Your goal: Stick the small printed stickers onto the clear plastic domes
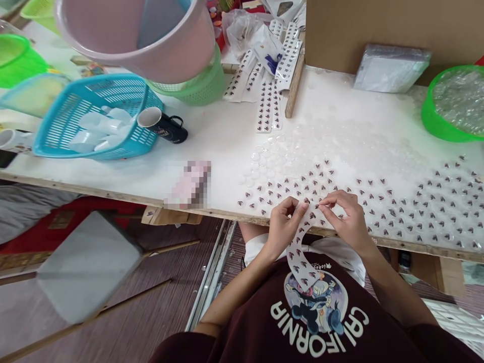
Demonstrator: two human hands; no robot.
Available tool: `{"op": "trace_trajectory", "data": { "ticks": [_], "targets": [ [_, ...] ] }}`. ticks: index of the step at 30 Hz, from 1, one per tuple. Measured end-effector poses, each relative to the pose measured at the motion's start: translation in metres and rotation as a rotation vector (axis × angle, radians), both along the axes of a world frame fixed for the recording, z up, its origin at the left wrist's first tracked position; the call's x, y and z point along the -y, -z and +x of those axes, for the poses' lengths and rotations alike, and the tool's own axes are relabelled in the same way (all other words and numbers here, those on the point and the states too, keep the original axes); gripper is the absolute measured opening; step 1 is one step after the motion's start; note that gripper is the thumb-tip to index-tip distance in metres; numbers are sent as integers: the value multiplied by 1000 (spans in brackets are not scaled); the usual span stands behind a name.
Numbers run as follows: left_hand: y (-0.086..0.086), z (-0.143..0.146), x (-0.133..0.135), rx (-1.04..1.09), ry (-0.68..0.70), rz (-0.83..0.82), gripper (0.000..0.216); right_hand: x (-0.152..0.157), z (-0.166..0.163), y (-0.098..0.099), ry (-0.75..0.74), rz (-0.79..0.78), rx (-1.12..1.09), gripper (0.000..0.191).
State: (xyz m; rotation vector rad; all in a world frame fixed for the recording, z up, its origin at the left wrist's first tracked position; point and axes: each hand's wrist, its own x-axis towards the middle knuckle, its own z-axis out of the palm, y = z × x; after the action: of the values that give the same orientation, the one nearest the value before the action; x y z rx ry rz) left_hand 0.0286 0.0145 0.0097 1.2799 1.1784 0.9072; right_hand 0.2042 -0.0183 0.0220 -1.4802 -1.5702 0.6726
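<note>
My left hand [286,223] pinches the top of a white sticker strip [300,257] printed with small dark insect pictures; the strip hangs down over my lap. My right hand [346,217] is closed in a pinch right beside it, fingertips at the strip's upper end near the table's front edge. What the right fingertips hold is too small to see. Just beyond both hands, many clear round domes with insect stickers [416,206] lie in rows on the white table [212,146].
More sticker strips [269,101] lie at the back by a wooden slat [295,85]. A blue basket [94,116], a black mug [162,126], stacked pink and green tubs [181,55], a green bowl [454,106], a cardboard box [378,25] and a plastic-wrapped packet [389,68] stand around.
</note>
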Motion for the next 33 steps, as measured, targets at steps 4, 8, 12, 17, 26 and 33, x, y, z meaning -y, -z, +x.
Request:
{"op": "trace_trajectory", "data": {
  "ticks": [4, 8, 12, 17, 26, 33],
  "targets": [
    [1, 2, 1, -37, 32, 38, 37, -3, 1, 1, 124, 50, -142, 6],
    [1, 5, 3, -87, 92, 75, 37, -11, -2, 6, 44, -54, -349, 31],
    [4, 8, 3, -117, 158, 94, 34, -11, -7, 8, -15, -86, -481, 37],
    [5, 10, 3, -122, 306, 85, 27, -8, 29, 2, 71, -31, -536, 37],
    [12, 5, 9, -97, 339, 7, 31, -36, 257, 58, 758, 21, -348, 59],
    [9, 9, 8, -87, 338, -12, 31, -41, 272, 87, 734, -184, -202, 60]
  ]
}}
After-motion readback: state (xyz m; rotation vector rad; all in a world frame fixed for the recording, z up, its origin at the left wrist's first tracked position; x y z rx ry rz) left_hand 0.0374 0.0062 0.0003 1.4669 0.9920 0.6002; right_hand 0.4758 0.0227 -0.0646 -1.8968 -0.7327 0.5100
